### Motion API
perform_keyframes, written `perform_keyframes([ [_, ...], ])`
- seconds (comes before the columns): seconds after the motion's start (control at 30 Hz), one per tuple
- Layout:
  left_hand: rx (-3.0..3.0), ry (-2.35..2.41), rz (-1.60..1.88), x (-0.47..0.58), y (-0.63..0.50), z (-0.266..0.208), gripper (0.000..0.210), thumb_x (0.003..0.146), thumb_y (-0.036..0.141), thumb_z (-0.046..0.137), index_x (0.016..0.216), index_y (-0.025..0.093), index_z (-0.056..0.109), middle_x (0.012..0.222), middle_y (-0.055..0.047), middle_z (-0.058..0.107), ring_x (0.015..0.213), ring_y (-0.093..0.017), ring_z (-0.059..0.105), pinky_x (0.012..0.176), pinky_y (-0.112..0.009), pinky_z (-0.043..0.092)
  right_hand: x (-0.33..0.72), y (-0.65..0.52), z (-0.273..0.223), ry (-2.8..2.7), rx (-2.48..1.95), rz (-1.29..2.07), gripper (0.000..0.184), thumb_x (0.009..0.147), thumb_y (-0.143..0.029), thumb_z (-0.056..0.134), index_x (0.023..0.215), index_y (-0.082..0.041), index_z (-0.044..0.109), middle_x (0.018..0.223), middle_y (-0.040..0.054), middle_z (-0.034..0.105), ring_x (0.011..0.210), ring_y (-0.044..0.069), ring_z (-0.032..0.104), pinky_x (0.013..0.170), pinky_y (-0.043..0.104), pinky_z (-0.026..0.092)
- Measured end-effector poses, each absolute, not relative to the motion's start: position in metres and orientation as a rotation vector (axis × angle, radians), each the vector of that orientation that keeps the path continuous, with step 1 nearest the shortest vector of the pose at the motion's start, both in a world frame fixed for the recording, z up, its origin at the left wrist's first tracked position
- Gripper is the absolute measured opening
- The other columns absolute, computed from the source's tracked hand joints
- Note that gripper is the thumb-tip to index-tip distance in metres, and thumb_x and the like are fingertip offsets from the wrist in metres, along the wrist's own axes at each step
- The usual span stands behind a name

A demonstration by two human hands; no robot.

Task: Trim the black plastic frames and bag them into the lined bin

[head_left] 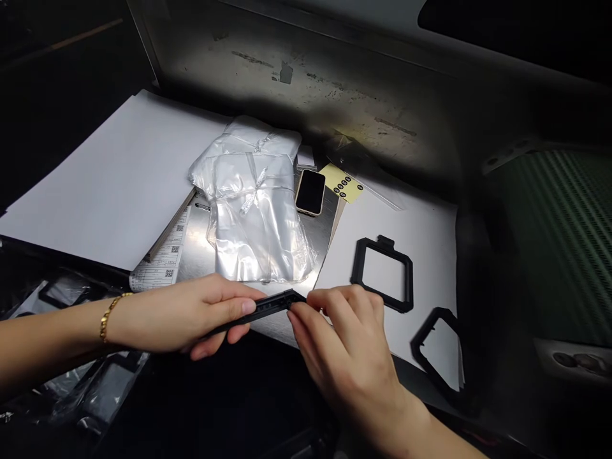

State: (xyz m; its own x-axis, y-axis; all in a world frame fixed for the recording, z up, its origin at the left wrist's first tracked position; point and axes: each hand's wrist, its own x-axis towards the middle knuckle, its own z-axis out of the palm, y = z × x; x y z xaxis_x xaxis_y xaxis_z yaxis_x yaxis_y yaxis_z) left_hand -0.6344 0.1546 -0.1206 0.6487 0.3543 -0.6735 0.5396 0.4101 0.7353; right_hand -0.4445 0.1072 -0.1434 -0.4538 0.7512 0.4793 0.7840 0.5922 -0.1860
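Head view: the thing in hand is a black piece (272, 306), slim and seen nearly edge-on, with a groove along its side, small round marks inside the groove, and an angled bend near the right fingertips. It is held up over the near edge of the metal tabletop (203, 239), below the tied clear plastic bags (261, 223). Left hand (210, 312), gold bracelet (104, 319) at its wrist, is closed around one end, thumb laid along the upper side, fingers curled beneath. Right hand (347, 344) is bent in with fingers drawn together, tips touching the piece at the bend; whether they also pinch something small cannot be told. Just beyond the right hand, a black frame (408, 284) with clipped corners and a tab lies on white sheets (430, 236); a second black frame (424, 331) lies farther right, its far side lost in shadow. The left palm hides one end of the held piece, the right fingers the other, so its full outline is unclear. Bagged items (102, 389) at lower left are dim, partly covered by the left forearm.
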Motion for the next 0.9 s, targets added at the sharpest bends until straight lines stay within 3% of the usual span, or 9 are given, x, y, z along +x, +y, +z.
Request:
perform_keyframes([
  [0.37,1.212,0.939,-0.165,-0.635,0.154,-0.125,0.037,0.082,0.047,0.031,0.083,0.017,0.052,0.068,0.002,0.049,0.040,-0.004,0.035,0.042,-0.020,0.033,-0.451,0.105,-0.147,-2.381,-1.182,-0.170,0.012,0.071,-0.006,0.053,0.060,-0.010,0.056,0.057,0.0070,0.052,0.059,0.017,0.040,0.054,0.033,0.029],
  [0.57,1.217,0.915,-0.168,-0.640,0.154,-0.124,0.039,0.083,0.047,0.028,0.084,0.017,0.053,0.054,0.006,0.040,0.038,-0.005,0.031,0.043,-0.020,0.031,-0.420,0.095,-0.134,-2.126,-1.076,0.530,0.012,0.072,-0.005,0.047,0.068,-0.016,0.047,0.068,0.0029,0.047,0.066,0.014,0.043,0.063,0.033,0.038],
  [0.67,1.221,0.919,-0.170,-0.641,0.156,-0.123,0.038,0.084,0.046,0.028,0.076,0.017,0.051,0.045,0.008,0.034,0.038,-0.005,0.030,0.044,-0.020,0.031,-0.400,0.087,-0.138,-2.127,-1.066,0.778,0.015,0.075,-0.002,0.042,0.071,-0.017,0.045,0.068,0.0027,0.047,0.064,0.013,0.043,0.058,0.030,0.039],
  [0.77,1.213,0.907,-0.157,-0.640,0.156,-0.122,0.035,0.084,0.043,0.029,0.074,0.018,0.050,0.044,0.008,0.034,0.037,-0.005,0.030,0.044,-0.020,0.031,-0.399,0.083,-0.144,-2.172,-1.129,0.488,0.015,0.073,0.000,0.049,0.074,-0.014,0.051,0.071,0.0046,0.049,0.066,0.013,0.044,0.057,0.030,0.039],
  [0.9,1.194,0.893,-0.138,-0.637,0.154,-0.122,0.032,0.083,0.043,0.031,0.084,0.019,0.052,0.067,0.004,0.048,0.039,-0.003,0.034,0.042,-0.018,0.032,-0.423,0.088,-0.143,-2.186,-1.183,0.012,0.015,0.068,-0.002,0.060,0.082,-0.009,0.059,0.069,0.0076,0.053,0.066,0.016,0.043,0.056,0.032,0.037],
])
